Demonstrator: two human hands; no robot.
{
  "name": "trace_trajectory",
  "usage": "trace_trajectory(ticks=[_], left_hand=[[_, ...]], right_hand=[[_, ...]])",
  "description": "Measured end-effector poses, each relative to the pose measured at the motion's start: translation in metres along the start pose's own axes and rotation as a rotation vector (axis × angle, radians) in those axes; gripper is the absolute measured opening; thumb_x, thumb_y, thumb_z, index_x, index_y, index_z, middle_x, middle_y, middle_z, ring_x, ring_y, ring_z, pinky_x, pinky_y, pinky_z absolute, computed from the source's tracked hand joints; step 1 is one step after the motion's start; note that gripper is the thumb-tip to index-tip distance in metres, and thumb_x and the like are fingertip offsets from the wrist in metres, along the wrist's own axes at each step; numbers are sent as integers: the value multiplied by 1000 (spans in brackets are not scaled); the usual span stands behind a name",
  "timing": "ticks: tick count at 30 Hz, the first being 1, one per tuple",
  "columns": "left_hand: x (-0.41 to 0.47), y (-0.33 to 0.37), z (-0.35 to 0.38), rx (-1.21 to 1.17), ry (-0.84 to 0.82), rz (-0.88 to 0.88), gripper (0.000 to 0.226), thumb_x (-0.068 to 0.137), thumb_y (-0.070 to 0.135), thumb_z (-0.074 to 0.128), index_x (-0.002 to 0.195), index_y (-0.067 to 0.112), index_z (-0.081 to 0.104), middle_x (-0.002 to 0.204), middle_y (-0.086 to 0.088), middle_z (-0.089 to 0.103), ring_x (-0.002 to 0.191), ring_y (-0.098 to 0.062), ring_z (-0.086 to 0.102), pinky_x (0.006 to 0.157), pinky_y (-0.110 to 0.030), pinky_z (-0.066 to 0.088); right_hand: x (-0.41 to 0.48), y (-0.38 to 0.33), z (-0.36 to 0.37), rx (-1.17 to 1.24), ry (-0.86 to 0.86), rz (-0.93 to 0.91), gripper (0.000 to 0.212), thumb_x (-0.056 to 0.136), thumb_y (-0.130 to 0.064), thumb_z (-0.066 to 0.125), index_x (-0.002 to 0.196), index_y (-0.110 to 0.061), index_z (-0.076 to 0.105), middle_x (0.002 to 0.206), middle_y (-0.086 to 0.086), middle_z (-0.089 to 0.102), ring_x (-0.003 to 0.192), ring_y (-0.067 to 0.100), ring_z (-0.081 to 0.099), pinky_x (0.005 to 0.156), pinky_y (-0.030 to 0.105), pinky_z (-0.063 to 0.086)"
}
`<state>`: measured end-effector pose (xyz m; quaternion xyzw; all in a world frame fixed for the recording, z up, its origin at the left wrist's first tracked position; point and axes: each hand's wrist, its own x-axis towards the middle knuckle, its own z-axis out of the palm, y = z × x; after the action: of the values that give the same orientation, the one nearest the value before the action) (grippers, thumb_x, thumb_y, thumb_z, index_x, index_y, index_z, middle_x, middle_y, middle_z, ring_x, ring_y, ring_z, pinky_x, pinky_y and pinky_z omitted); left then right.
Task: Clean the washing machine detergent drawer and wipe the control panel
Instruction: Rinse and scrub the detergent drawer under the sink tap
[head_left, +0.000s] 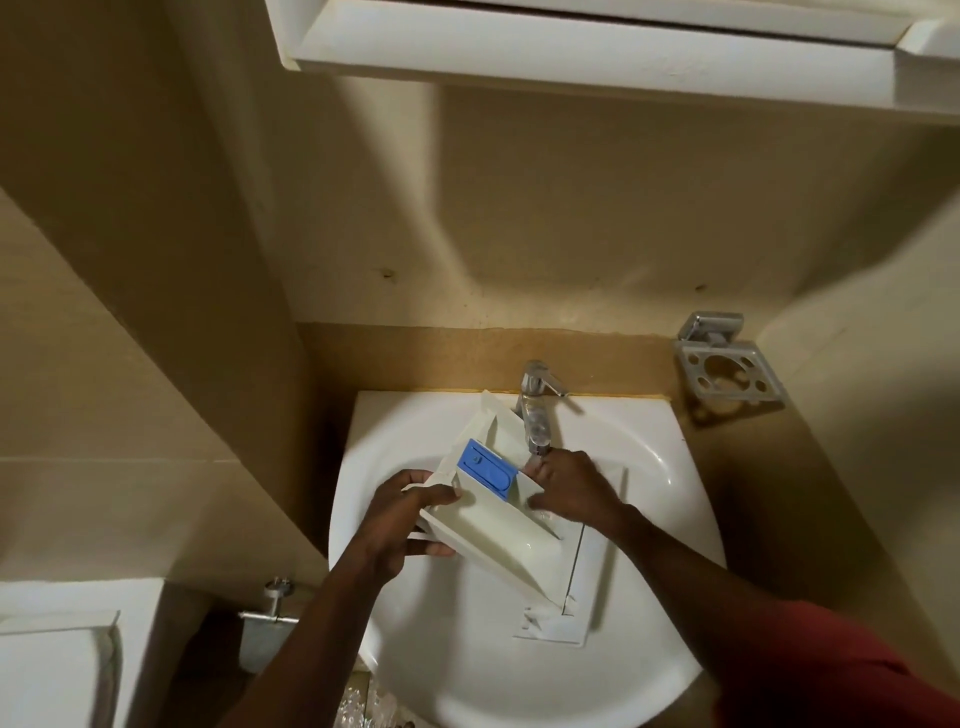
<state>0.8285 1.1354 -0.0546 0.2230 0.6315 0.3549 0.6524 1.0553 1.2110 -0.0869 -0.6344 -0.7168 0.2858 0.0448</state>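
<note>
Drawer (498, 525): a long white plastic tray with slanted inner walls, held tilted over the sink (670, 499) under the tap (535, 410). It looks smooth and glossy, with a flat front panel at its near end. The basin is round, white, glazed ceramic; the tap is polished metal. The left hand (400, 525) grips the drawer's left edge, fingers curled around it. The right hand (566, 488) presses into the drawer's far side by the spout, fingers bent. A blue rectangular insert (485, 467) sits in one compartment.
</note>
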Motion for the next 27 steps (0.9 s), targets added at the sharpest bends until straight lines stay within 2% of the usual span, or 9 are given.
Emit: trace_trajectory(ticks=[3, 7, 8, 11, 16, 18, 22, 25, 27], left_hand=[[1, 2, -6, -4, 6, 1, 41, 74, 10, 77, 111, 5, 61, 112, -24, 67, 91, -36, 70, 69, -53, 61], [-1, 1, -7, 9, 16, 16, 41, 73, 10, 78, 110, 7, 61, 110, -23, 68, 93, -37, 70, 67, -52, 62], [-1, 1, -6, 3, 17, 19, 41, 73, 10, 77, 110, 8, 61, 110, -22, 68, 93, -38, 70, 68, -52, 62], [0, -1, -8, -7, 17, 15, 41, 74, 10, 77, 111, 7, 61, 110, -22, 68, 94, -37, 70, 69, -53, 62], [1, -5, -9, -32, 13, 4, 40, 74, 10, 78, 110, 8, 61, 109, -22, 68, 95, -38, 70, 73, -58, 60], [2, -7, -9, -38, 19, 13, 39, 75, 11, 78, 110, 7, 62, 106, -22, 70, 94, -38, 70, 73, -59, 59], [3, -9, -12, -42, 15, 23, 38, 75, 11, 78, 110, 8, 63, 104, -21, 71, 92, -37, 71, 73, -59, 60], [5, -7, -13, -45, 15, 24, 38, 73, 11, 79, 108, 8, 65, 103, -21, 72, 90, -36, 72, 72, -57, 60], [8, -5, -11, -39, 7, 26, 38, 73, 10, 79, 108, 9, 66, 104, -21, 72, 90, -35, 72, 72, -57, 60]], right_hand=[[-9, -2, 10, 113, 57, -21, 34, 74, -41, 79, 101, -24, 67, 92, -12, 69, 88, 6, 64, 66, 16, 44], [-10, 16, 20, -370, -69, -257, 61, 74, -37, 75, 128, -27, 48, 121, -2, 60, 114, 23, 56, 92, 37, 48], [-8, 16, 14, -327, -95, -231, 58, 74, -30, 77, 126, -25, 52, 120, -2, 61, 112, 22, 58, 92, 35, 49], [0, 7, -2, 102, -94, -67, 43, 67, -10, 85, 106, -17, 69, 99, -6, 69, 92, 11, 65, 75, 12, 48], [-3, -12, -7, 1059, -301, 201, 43, 88, 13, 53, 127, -5, 50, 121, 8, 60, 114, 17, 56, 92, 20, 47], [-11, -14, -5, 865, -257, 113, 43, 91, 8, 51, 130, -10, 47, 126, 4, 58, 119, 15, 53, 103, 24, 38], [-46, 9, 8, 230, 111, -234, 39, 84, 6, 59, 117, -13, 68, 116, -12, 64, 107, -6, 57, 92, 1, 37], [-41, 23, -1, 218, 211, -228, 35, 77, 10, 48, 80, -13, 75, 84, -5, 74, 78, 3, 68, 76, 14, 54], [-30, 24, -7, 306, 204, -136, 36, 80, 10, 44, 84, -11, 73, 78, -1, 72, 71, 7, 67, 71, 17, 55]])
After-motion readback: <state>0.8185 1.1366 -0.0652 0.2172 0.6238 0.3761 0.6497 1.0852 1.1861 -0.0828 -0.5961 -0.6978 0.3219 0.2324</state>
